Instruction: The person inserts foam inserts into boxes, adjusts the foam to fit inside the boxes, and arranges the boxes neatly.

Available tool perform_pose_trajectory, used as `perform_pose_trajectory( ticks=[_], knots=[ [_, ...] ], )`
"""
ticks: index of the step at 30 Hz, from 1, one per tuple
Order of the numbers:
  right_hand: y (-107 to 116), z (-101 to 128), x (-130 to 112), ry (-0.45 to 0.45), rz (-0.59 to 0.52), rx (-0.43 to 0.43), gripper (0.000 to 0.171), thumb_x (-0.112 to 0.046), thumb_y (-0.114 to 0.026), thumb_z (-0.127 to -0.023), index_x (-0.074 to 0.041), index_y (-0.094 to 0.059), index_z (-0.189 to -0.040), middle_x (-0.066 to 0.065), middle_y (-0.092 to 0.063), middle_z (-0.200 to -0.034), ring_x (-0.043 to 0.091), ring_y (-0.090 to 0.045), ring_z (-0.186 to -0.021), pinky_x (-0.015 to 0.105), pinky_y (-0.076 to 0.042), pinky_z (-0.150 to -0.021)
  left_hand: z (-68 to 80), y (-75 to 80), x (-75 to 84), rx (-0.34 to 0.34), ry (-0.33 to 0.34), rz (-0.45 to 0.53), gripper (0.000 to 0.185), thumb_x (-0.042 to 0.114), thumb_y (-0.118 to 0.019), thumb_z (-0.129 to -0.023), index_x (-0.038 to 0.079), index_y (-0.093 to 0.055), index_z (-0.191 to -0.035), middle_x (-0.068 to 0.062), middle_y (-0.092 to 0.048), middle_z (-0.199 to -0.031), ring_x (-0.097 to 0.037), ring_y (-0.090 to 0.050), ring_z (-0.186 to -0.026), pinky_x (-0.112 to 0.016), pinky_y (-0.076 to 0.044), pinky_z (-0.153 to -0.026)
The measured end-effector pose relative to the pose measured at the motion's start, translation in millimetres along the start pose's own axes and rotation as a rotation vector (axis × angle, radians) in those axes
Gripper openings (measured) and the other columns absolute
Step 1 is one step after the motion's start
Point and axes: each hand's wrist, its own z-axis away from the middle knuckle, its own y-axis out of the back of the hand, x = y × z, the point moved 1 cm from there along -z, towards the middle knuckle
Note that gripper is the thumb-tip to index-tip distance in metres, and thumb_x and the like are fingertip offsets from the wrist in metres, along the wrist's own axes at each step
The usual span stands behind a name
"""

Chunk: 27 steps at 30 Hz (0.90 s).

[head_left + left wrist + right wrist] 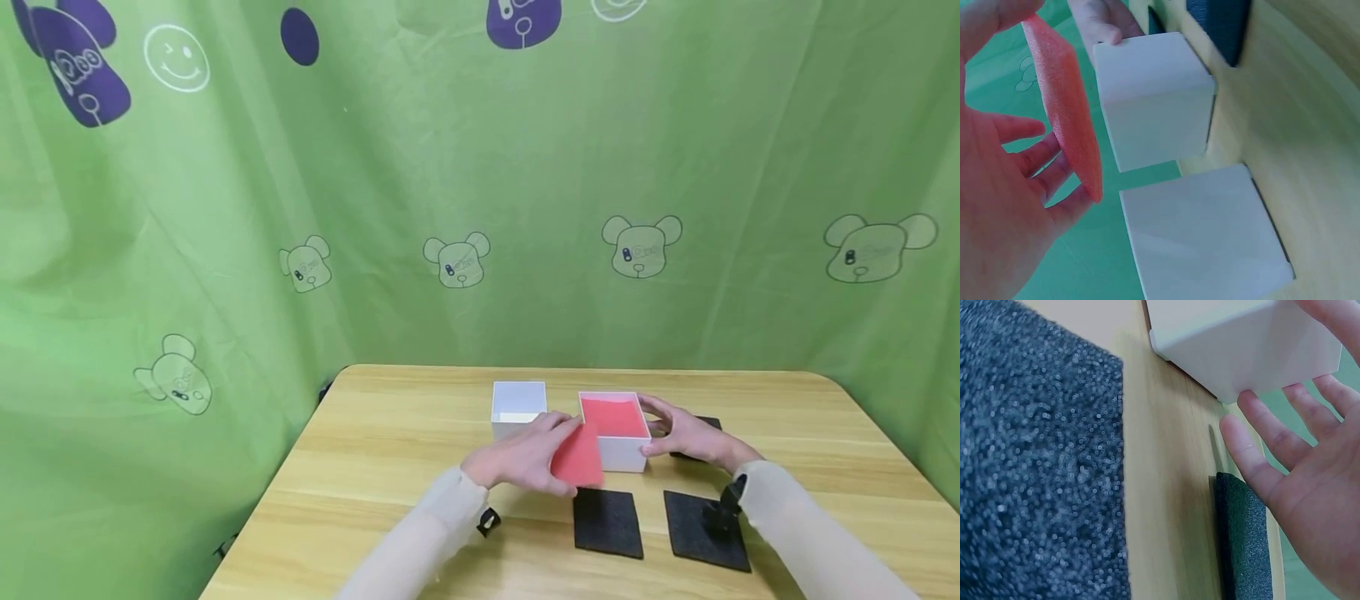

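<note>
Red foam going into the white boxes: one pad seated, one in hand

Red foam is filling the right-hand white box (613, 433), where one pad (611, 415) is already lying flat inside, level with the rim. A second red foam pad (579, 456) is being held by the left hand (525, 457), tilted against the near left corner of that box; in the left wrist view its edge is resting between thumb and spread fingers, the grip being a light pinch, not a fist. The right hand (686, 437) is steadying the same box from its right side, fingers straight and touching the wall, as the right wrist view confirms. The two hands are standing apart, one on each side of the box.

Judged from this layout, the work is partly done: one pad is seated, the held pad is not yet placed, and the left-hand white box (518, 407) is standing open with no foam visible in it. Three black foam pads are lying untouched on the table: two near the person (607, 522) (701, 533) and one behind the right hand (707, 424), mostly hidden.

The light wooden table (390, 467) is carrying everything. A green curtain (450, 167) printed with bear faces is enclosing the space at the back and both sides.
</note>
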Motion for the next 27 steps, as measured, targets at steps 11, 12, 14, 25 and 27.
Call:
perform_pose_trajectory(
  ticks=[11,12,14,25,27],
  knots=[
    [-0.7,0.7,-0.7,-0.002,0.008,0.002,0.096,-0.009,-0.073,-0.083,0.001,-0.005,-0.150,0.029,-0.008,-0.152,0.052,-0.026,-0.130,0.032,-0.046,-0.091,-25.0,13.1,6.4,0.031,0.022,-0.022,0.102,0.048,-0.073,-0.075,0.009,-0.019,-0.151,-0.003,-0.030,-0.148,-0.012,-0.033,-0.129,-0.019,-0.031,-0.102],
    [-0.4,0.8,-1.3,0.001,0.018,0.000,0.096,-0.009,-0.073,-0.083,0.002,-0.005,-0.149,0.030,-0.007,-0.152,0.052,-0.027,-0.130,0.032,-0.046,-0.092,-26.8,14.3,7.0,0.032,0.023,-0.023,0.102,0.049,-0.073,-0.075,0.009,-0.018,-0.151,-0.003,-0.030,-0.148,-0.012,-0.033,-0.129,-0.018,-0.031,-0.102],
    [-0.1,1.2,-2.7,0.001,0.029,0.002,0.096,-0.010,-0.073,-0.083,0.003,-0.005,-0.149,0.030,-0.007,-0.151,0.052,-0.027,-0.130,0.032,-0.045,-0.092,-30.5,16.5,8.2,0.033,0.030,-0.023,0.101,0.048,-0.073,-0.075,0.010,-0.019,-0.151,-0.002,-0.031,-0.148,-0.011,-0.033,-0.129,-0.018,-0.031,-0.101],
    [-0.6,1.2,-2.4,0.002,0.027,-0.006,0.094,-0.010,-0.072,-0.084,0.000,-0.006,-0.150,0.030,-0.012,-0.151,0.051,-0.026,-0.131,0.049,-0.041,-0.098,-55.1,18.7,7.0,0.021,0.083,-0.073,0.092,0.048,-0.071,-0.078,0.012,-0.027,-0.149,0.001,-0.033,-0.147,-0.011,-0.033,-0.130,-0.019,-0.033,-0.100],
    [-1.0,1.5,-1.5,-0.001,0.021,-0.007,0.094,-0.010,-0.072,-0.084,0.000,-0.006,-0.150,0.030,-0.011,-0.151,0.051,-0.026,-0.131,0.047,-0.042,-0.097,-60.3,17.2,6.8,0.011,0.094,-0.081,0.091,0.049,-0.071,-0.078,0.012,-0.027,-0.149,0.002,-0.033,-0.147,-0.011,-0.032,-0.131,-0.021,-0.032,-0.102]
  ],
)
